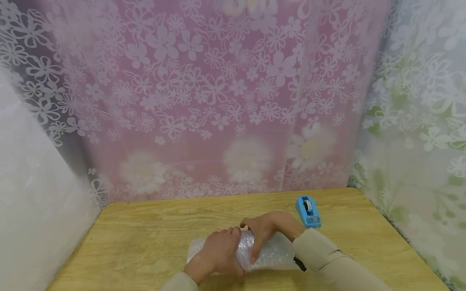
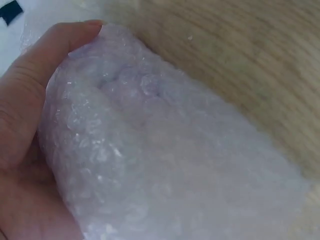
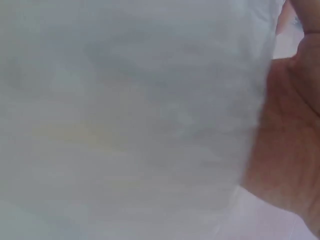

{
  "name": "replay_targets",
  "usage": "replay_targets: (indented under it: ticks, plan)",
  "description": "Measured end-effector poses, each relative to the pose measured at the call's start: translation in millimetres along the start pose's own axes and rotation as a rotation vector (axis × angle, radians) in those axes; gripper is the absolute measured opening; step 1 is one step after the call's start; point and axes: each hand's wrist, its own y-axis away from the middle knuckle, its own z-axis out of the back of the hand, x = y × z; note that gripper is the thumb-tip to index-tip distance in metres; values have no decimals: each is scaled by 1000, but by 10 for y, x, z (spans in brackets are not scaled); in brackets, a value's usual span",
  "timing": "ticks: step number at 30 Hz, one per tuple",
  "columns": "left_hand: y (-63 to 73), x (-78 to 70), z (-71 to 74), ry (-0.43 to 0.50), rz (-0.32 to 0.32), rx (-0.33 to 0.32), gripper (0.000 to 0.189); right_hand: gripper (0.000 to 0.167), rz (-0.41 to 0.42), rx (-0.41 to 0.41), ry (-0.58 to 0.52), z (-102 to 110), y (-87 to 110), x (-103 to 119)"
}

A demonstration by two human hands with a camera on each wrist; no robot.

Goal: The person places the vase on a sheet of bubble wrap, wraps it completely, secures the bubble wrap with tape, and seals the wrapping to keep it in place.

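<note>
A bundle of clear bubble wrap [image 1: 276, 252] lies sideways along the front part of the table. Its left portion is gripped by my left hand [image 1: 223, 250], with the fingers over the far side and the thumb on the near side. In the left wrist view that thumb [image 2: 45, 60] curves round the bubble wrap [image 2: 150, 140], hiding whatever may be inside. My right hand [image 1: 263, 230] holds the middle of the bundle from above, fingers bent over it close beside the left hand. A pale, blurred sheet [image 3: 125, 125] covers most of the right wrist view, partly hiding the right palm [image 3: 285, 135].
A blue tape dispenser [image 1: 308, 212] with a roll of tape stands behind the right forearm. The wooden table [image 1: 145, 226] has its back edge against a pink flowered curtain [image 1: 218, 101]. Pale curtains hang at the left and right sides. A small black strip [image 1: 299, 264] shows under the right cuff.
</note>
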Motion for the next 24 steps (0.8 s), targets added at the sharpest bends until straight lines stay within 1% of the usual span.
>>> replay_targets:
  ticks: [2,4,7,9,13,15,18,21,22,24]
  plan:
    - [-14,29,0,48,10,31,85,80,77,-48,-31,-33,43,1]
    - [-30,52,2,86,14,47,86,77,136,-93,-42,-69,83,11]
    - [-60,68,23,120,20,74,83,74,175,-138,-12,-98,121,18]
    - [-76,67,35,126,26,81,80,73,190,-134,11,-108,128,4]
    - [-98,52,51,125,34,89,78,68,245,-93,-7,-138,103,-44]
    - [-105,45,55,129,33,89,78,65,238,-92,-10,-168,89,-46]
    - [-126,47,69,132,29,97,78,65,154,-154,56,-215,81,-3]
    - [-153,74,75,138,30,115,79,78,70,-235,198,-270,71,52]
    - [-163,88,76,145,34,123,78,82,56,-262,233,-287,65,63]
    - [-185,117,90,170,36,139,76,89,56,-310,278,-319,49,64]
